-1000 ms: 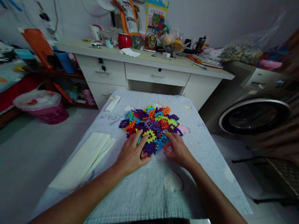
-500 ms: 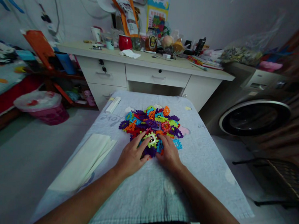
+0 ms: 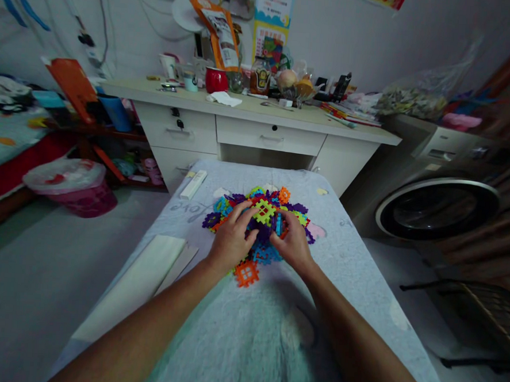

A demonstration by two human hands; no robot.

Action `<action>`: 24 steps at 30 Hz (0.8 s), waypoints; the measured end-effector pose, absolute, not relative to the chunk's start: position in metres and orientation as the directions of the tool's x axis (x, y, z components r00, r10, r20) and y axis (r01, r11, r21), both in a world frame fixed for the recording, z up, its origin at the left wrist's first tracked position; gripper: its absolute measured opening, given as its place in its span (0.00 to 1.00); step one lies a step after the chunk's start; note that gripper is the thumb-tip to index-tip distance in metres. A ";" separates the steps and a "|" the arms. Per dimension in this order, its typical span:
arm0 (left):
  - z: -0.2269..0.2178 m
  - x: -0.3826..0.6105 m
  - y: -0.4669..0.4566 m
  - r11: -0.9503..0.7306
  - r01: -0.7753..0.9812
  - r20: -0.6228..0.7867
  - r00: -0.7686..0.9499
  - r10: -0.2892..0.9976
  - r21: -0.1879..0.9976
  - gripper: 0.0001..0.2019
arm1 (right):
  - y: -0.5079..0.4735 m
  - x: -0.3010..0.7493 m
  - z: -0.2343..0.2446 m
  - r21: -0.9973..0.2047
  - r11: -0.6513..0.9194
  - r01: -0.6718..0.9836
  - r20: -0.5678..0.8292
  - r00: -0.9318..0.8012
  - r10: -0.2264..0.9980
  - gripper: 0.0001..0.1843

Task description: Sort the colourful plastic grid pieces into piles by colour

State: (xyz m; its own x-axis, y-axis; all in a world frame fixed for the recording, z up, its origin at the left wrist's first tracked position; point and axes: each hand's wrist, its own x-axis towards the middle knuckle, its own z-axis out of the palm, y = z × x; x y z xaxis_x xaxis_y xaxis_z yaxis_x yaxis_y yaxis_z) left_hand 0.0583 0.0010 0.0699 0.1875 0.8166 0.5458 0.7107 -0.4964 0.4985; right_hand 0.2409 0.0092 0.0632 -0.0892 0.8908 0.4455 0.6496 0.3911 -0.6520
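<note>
A heap of colourful interlocking plastic pieces [image 3: 228, 204], flat with toothed edges, lies on the cloth-covered table. My left hand [image 3: 231, 238] rests at the heap's near left side. Its fingers are spread, and the fingertips reach the edge of a lime-green piece [image 3: 263, 212] on top. On the right side, my right hand [image 3: 295, 242] curves around the heap with thumb and fingers apart. Purple and blue pieces [image 3: 266, 254] show between and below the hands. Closer to me, an orange windowed piece [image 3: 247, 274] lies flat. Pieces beneath my palms are hidden.
Folded white cloth or paper [image 3: 132, 284] lies at the table's left, and a white oblong box [image 3: 194, 185] farther back. Beyond stands a cluttered white desk [image 3: 271, 131]. A washing machine [image 3: 438, 162] is right, a pink bin [image 3: 84, 195] left, a chair-like frame [image 3: 485, 312] lower right.
Both hands have shifted slightly, staying around the heap. The lime-green piece now sits farther from me. An orange piece shows flat at the near edge, and the camera view has tilted up a little.
</note>
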 end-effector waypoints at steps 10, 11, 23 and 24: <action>0.083 0.051 0.047 -0.389 0.787 0.519 0.104 0.848 0.478 0.22 | 0.074 0.262 0.091 -0.566 0.194 0.802 0.246 -0.061 0.967 0.29; 0.079 0.047 0.049 -0.367 0.802 0.526 0.079 0.847 0.471 0.20 | 0.077 0.264 0.089 -0.542 0.209 0.814 0.237 -0.091 0.967 0.28; 0.015 -0.006 0.094 -0.203 0.660 0.387 -0.143 0.911 0.723 0.22 | 0.142 0.275 0.065 -0.546 0.168 0.821 0.336 0.031 0.941 0.24; 0.012 -0.006 0.096 -0.203 0.652 0.370 -0.129 0.920 0.731 0.23 | 0.150 0.272 0.063 -0.543 0.148 0.827 0.283 0.015 0.959 0.28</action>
